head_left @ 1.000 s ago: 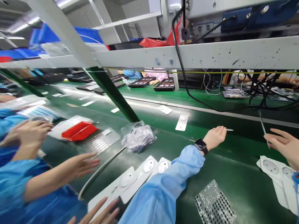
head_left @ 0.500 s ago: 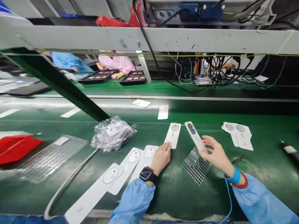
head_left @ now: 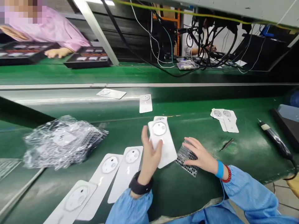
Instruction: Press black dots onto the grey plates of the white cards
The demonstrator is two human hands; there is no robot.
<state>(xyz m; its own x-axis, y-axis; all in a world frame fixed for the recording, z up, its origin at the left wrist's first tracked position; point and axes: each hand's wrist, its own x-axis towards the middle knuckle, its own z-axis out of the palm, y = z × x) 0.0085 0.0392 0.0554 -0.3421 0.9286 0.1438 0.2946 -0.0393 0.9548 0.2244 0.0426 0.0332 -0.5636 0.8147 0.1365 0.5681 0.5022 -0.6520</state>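
My left hand (head_left: 149,157) grips a white phone back cover (head_left: 163,143) with a round camera ring, holding it tilted above the green belt (head_left: 245,146). Just behind it another white cover (head_left: 160,118) peeks out on the belt. My right hand (head_left: 198,155) rests with curled fingers on a clear sheet of small black dots (head_left: 185,157), fingertips pressing on it. Three more white covers (head_left: 127,169) lie in a row to the lower left of my left hand.
A crumpled clear plastic bag (head_left: 62,141) lies at the left. Two white covers (head_left: 146,102) sit farther back on the belt, a small stack (head_left: 225,119) at the right, with tweezers (head_left: 226,144) and a black-handled tool (head_left: 275,141). A person in pink (head_left: 60,37) works across the line beside black trays (head_left: 88,59).
My left hand has picked a white cover off the belt and raised it. My right hand dropped from the cover it held onto the dotted sheet. The view swung right and down.
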